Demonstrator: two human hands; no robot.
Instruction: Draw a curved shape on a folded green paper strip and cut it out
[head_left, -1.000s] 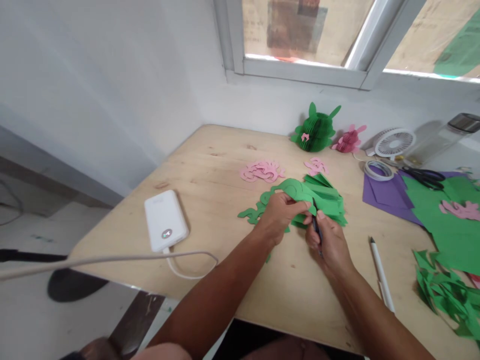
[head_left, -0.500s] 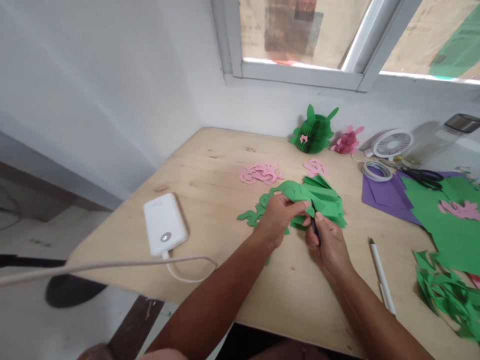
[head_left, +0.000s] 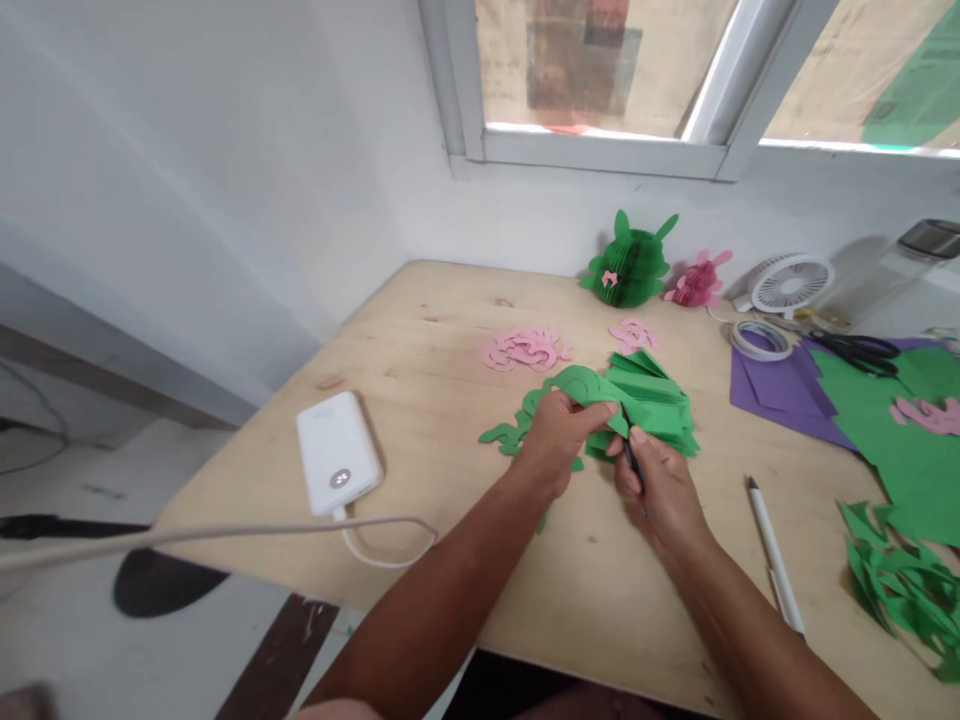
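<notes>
Between my left hand's (head_left: pixel 553 432) thumb and fingers is a piece of green paper (head_left: pixel 581 382) with curved outlines on it. My right hand (head_left: pixel 660 478) is closed around dark scissors (head_left: pixel 632 460), their blades at the edge of that paper. My fingers hide part of the scissors. Beneath and left of my left hand lie curly green paper cutouts (head_left: pixel 504 434). Just beyond my right hand rests a stack of folded green paper (head_left: pixel 656 395). Two groups of pink cutouts, a larger pile (head_left: pixel 527 348) and a smaller one (head_left: pixel 634 335), are behind my hands.
A white power bank (head_left: pixel 339 450) with a cable is at left. To the right lie a white pen (head_left: pixel 774 555), green scraps (head_left: pixel 904 580), purple paper (head_left: pixel 780 390) and black scissors (head_left: pixel 855 352). A green paper figure (head_left: pixel 634 268), a pink one (head_left: pixel 699 280) and a fan (head_left: pixel 791 283) stand along the wall.
The whole view has shifted slightly, so the table things appear a little farther right. Both hands keep nearly the same hold on the green paper and scissors.
</notes>
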